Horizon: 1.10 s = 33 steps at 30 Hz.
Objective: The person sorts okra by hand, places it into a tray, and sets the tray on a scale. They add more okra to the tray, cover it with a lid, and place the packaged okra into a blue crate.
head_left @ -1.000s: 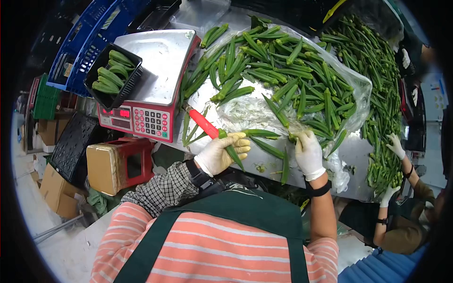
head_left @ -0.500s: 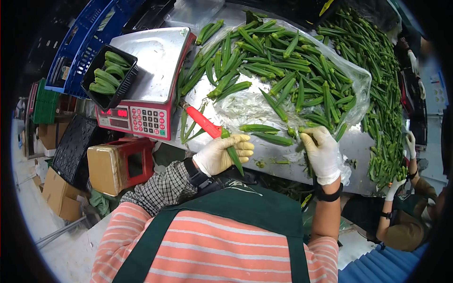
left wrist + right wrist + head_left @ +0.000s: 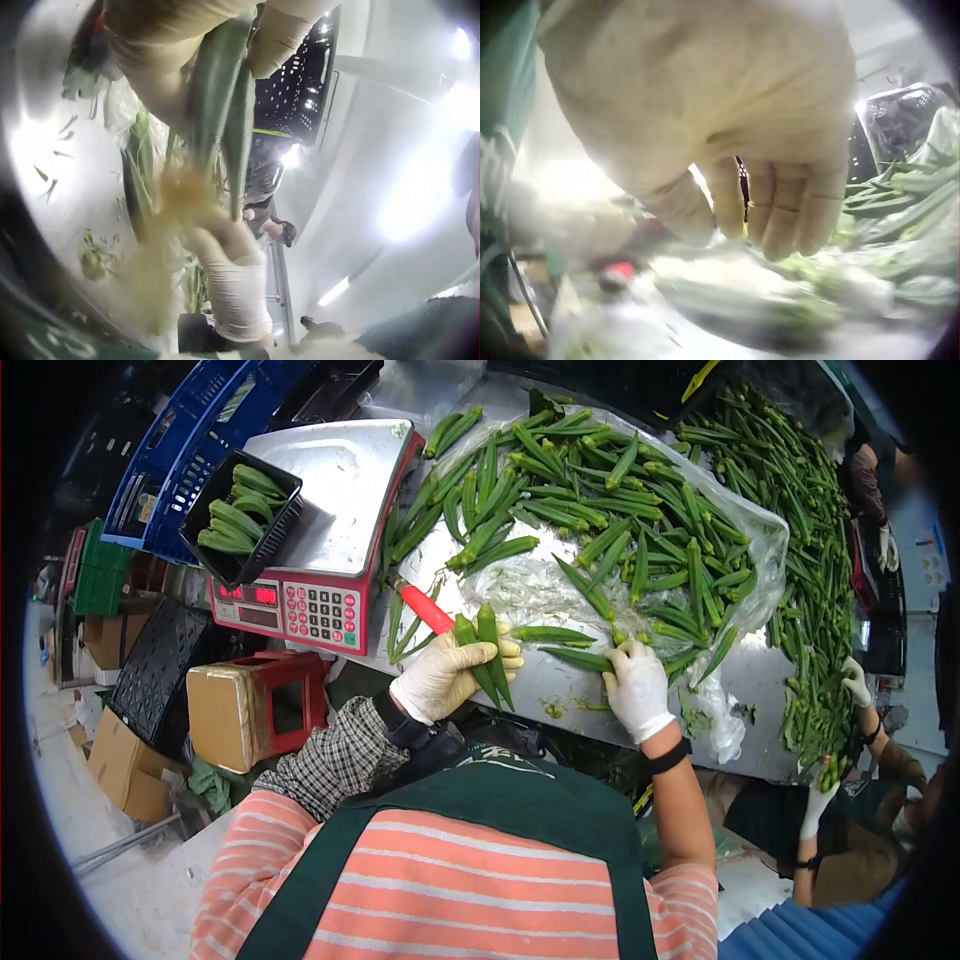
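Two okra pods (image 3: 487, 645) are held side by side in the left hand (image 3: 437, 678), together with a red-handled tool (image 3: 425, 608) whose handle slants up to the left. Close up in the left wrist view, the two pods (image 3: 217, 97) lie between gloved fingers and thumb. The right hand (image 3: 638, 690) is at the stem end of a loose pod (image 3: 578, 658) on the metal table (image 3: 760, 705). Seen from the right wrist, its fingers (image 3: 780, 225) point down, fairly straight, above a blurred pod (image 3: 742, 307); whether they touch it is unclear.
A scale (image 3: 330, 490) bears a black tray (image 3: 222, 566) of okra on the left. Okra (image 3: 610, 500) is heaped on clear plastic (image 3: 765, 550), with a larger pile (image 3: 815, 600) beyond. Another person's gloved hands (image 3: 855, 682) work at the right. A boxed red stool (image 3: 285, 710) stands below the scale.
The left hand holds two pods instead of one. The right hand went toward the body and right, then back left to the loose pod. A pod near the table's front edge has gone from there.
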### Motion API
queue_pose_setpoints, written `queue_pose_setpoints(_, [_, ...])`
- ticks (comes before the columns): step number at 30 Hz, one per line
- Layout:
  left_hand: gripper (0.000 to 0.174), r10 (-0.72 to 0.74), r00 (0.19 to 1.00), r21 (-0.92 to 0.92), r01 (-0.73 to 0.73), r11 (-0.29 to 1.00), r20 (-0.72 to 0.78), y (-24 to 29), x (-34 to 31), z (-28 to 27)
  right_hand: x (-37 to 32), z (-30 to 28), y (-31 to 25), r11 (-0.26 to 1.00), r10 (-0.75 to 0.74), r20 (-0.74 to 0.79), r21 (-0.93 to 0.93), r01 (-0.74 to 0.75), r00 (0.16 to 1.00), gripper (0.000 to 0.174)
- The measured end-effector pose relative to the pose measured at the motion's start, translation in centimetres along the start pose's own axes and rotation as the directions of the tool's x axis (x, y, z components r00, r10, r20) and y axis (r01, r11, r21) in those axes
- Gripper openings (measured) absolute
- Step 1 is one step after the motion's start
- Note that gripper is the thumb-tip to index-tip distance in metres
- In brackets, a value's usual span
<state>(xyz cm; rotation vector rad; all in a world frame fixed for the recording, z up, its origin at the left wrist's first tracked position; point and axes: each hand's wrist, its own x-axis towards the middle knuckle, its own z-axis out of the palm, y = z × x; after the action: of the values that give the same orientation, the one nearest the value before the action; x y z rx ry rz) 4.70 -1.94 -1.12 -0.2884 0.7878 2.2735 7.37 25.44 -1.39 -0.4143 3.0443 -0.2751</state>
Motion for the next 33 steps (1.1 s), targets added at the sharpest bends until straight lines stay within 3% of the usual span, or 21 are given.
queue_pose_setpoints(1, [0.035, 0.006, 1.000, 0.002, -0.006, 1.000, -0.002, 0.3, 0.1, -0.1, 0.2, -0.7, 0.2, 1.000, -0.006, -0.003, 0.001, 0.006, 1.000, 0.027])
queue_pose_setpoints(2, [0.035, 0.006, 1.000, -0.011, -0.006, 1.000, -0.003, 0.4, 0.2, -0.2, -0.1, -1.6, 0.5, 0.943, 0.134, 0.091, 0.295, -0.155, 0.987, 0.026])
queue_pose_setpoints(3, [0.035, 0.003, 1.000, -0.023, -0.003, 1.000, -0.001, 0.5, 0.3, -0.3, -0.4, -2.3, 0.7, 0.777, 0.239, 0.221, 0.540, -0.323, 0.945, 0.025])
queue_pose_setpoints(4, [0.037, 0.005, 1.000, -0.032, -0.006, 0.999, -0.013, 0.6, 0.3, -0.2, -0.3, -2.6, 1.3, 0.546, 0.194, 0.354, 0.736, -0.401, 0.915, 0.025])
queue_pose_setpoints(5, [0.037, 0.003, 1.000, -0.030, -0.003, 1.000, -0.004, 0.7, 0.4, -0.2, -0.5, -3.8, 1.9, 0.348, 0.128, 0.536, 0.764, -0.544, 0.835, 0.026])
queue_pose_setpoints(6, [0.036, -0.024, 1.000, -0.033, 0.023, 0.999, -0.020, 0.8, 0.4, -0.2, -0.6, -4.1, 2.2, 0.255, 0.087, 0.570, 0.780, -0.571, 0.817, 0.030])
queue_pose_setpoints(8, [0.038, -0.055, 0.998, -0.011, 0.055, 0.998, -0.035, 0.9, 0.4, -0.1, -0.6, -4.3, 2.6, 0.165, 0.039, 0.596, 0.788, -0.594, 0.802, 0.034])
queue_pose_setpoints(10, [0.038, -0.066, 0.998, -0.013, 0.065, 0.998, -0.022, 0.9, 0.5, -0.3, -0.6, -3.8, 2.4, -0.060, -0.055, 0.558, 0.826, -0.560, 0.828, 0.040])
queue_pose_setpoints(13, [0.040, -0.152, 0.988, -0.029, 0.152, 0.988, 0.017, 0.8, 0.7, -0.2, -0.2, -5.0, 1.7, 0.015, -0.119, 0.544, 0.838, -0.546, 0.831, 0.041])
queue_pose_setpoints(15, [0.041, -0.222, 0.974, -0.039, 0.224, 0.974, 0.049, 0.5, 0.9, 0.0, 1.1, -6.8, 0.1, 0.251, -0.241, 0.595, 0.801, -0.543, 0.766, 0.030])
queue_pose_setpoints(17, [0.045, -0.340, 0.904, 0.077, 0.331, 0.940, 0.260, -0.6, 1.2, 0.3, 3.1, -7.5, -2.3, 0.480, -0.356, 0.476, 0.831, -0.280, 0.804, 0.023])
queue_pose_setpoints(19, [0.048, -0.450, 0.837, 0.227, 0.395, 0.890, 0.312, -1.0, 1.2, 1.2, 4.1, -6.1, -4.0, 0.433, -0.185, 0.426, 0.844, -0.315, 0.886, 0.020])
queue_pose_setpoints(20, [0.045, -0.444, 0.847, 0.253, 0.380, 0.890, 0.292, -1.3, 1.2, 1.2, 4.5, -5.7, -4.6, 0.284, -0.136, 0.376, 0.901, -0.327, 0.917, 0.022])
queue_pose_setpoints(21, [0.042, -0.437, 0.857, 0.279, 0.365, 0.888, 0.272, -1.7, 1.3, 1.2, 4.9, -4.8, -4.0, 0.287, -0.141, 0.375, 0.901, -0.325, 0.916, 0.022])
queue_pose_setpoints(22, [0.042, -0.431, 0.861, 0.274, 0.361, 0.891, 0.271, -1.8, 1.3, 0.8, 5.6, -3.5, -2.8, 0.442, 0.012, 0.291, 0.857, -0.266, 0.957, 0.024])
queue_pose_setpoints(23, [0.041, -0.339, 0.902, 0.130, 0.315, 0.940, 0.266, -1.8, 1.3, 0.3, 6.1, -2.3, -1.7, 0.587, 0.147, 0.174, 0.777, -0.228, 0.974, 0.027])
queue_pose_setpoints(24, [0.039, -0.250, 0.936, -0.014, 0.262, 0.965, 0.249, -1.8, 1.2, -0.2, 6.3, -1.5, -0.5, 0.876, 0.167, 0.069, 0.448, -0.180, 0.984, 0.028])
queue_pose_setpoints(25, [0.039, -0.201, 0.953, -0.082, 0.224, 0.971, 0.228, -1.6, 1.1, -0.5, 6.6, -0.8, 0.4, 0.990, 0.137, -0.039, 0.024, -0.136, 0.990, 0.030])
queue_pose_setpoints(26, [0.039, -0.180, 0.965, -0.083, 0.199, 0.977, 0.191, -1.2, 0.8, -0.6, 6.6, 0.1, 0.8, 0.981, 0.175, 0.017, -0.091, -0.173, 0.984, 0.029])
queue_pose_setpoints(29, [0.038, -0.117, 0.985, -0.057, 0.125, 0.990, 0.130, -0.2, 0.4, -0.2, 6.1, 1.0, 1.7, 0.990, 0.141, -0.021, -0.002, -0.141, 0.990, 0.027])
queue_pose_setpoints(33, [0.041, 0.047, 0.997, 0.118, -0.055, 0.991, 0.067, 1.1, -0.2, 1.0, 4.5, -5.0, 0.3, 0.887, 0.229, -0.167, 0.441, -0.135, 0.959, 0.022])
